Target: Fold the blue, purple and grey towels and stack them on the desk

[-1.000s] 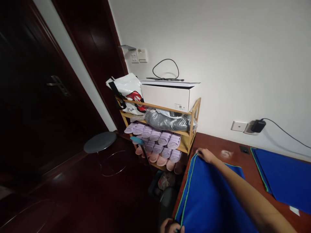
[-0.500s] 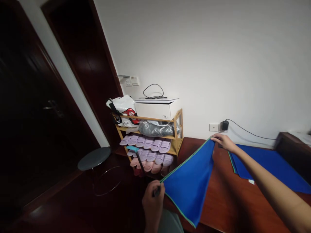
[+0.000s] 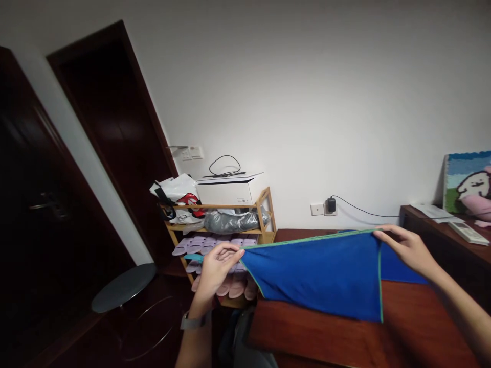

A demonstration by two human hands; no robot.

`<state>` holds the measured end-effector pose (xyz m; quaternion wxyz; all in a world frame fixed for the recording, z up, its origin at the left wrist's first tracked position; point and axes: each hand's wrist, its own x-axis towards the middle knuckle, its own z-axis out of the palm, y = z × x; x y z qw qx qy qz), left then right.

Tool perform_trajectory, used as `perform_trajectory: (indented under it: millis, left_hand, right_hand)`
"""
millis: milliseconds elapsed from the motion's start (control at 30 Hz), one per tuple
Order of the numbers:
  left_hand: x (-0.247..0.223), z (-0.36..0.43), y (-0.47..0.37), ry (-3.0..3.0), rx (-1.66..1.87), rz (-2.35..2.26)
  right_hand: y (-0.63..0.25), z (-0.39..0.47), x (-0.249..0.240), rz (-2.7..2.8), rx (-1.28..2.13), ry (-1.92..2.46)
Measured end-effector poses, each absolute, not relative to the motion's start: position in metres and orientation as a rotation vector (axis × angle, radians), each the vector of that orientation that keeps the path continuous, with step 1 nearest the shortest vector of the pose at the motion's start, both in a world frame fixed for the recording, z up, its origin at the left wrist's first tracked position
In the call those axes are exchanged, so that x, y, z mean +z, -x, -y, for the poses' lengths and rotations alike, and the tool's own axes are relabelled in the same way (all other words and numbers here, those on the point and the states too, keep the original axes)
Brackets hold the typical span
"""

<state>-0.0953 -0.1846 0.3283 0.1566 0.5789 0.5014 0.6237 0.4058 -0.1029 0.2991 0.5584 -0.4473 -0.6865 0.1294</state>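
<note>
A blue cloth with green edging hangs stretched between my hands, above a reddish-brown wooden surface. My left hand pinches its upper left corner between thumb and fingers. At the upper right corner, my right hand grips the cloth the same way. The top edge runs nearly straight and rises slightly to the right. Behind it, more blue cloth lies on the surface, partly hidden by the held one.
A wooden rack holds a white box, a bag and rows of slippers. At the left stands a round stool. A black plug sits in the wall; a remote and picture are at the right.
Both hands have moved up and right relative to the rack, and farther apart. The cloth has gone from a slanting triangular drape to a wide, nearly level spread. The view has turned right.
</note>
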Motion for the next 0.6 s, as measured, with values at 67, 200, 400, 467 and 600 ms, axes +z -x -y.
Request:
perform_trajectory:
  millis: [67, 200, 400, 467, 600]
  left_hand:
    - [0.334, 0.189, 0.092, -1.696, 1.763, -1.408]
    - [0.340, 0.203, 0.083, -1.742, 1.756, -1.397]
    - [0.341, 0.208, 0.083, -1.709, 1.784, -1.414]
    - [0.335, 0.193, 0.089, -1.708, 1.682, -1.386]
    - [0.300, 0.131, 0.101, -1.705, 1.462, -1.352]
  right_hand:
    - [-0.416, 0.120, 0.294, 1.563, 0.273, 1.081]
    - [-0.433, 0.153, 0.289, 1.462, 0.222, 1.101]
    - [-0.444, 0.183, 0.288, 1.454, 0.253, 1.178]
    - [-0.442, 0.178, 0.283, 1.479, 0.292, 1.197]
    - [-0.427, 0.129, 0.257, 1.547, 0.461, 1.212]
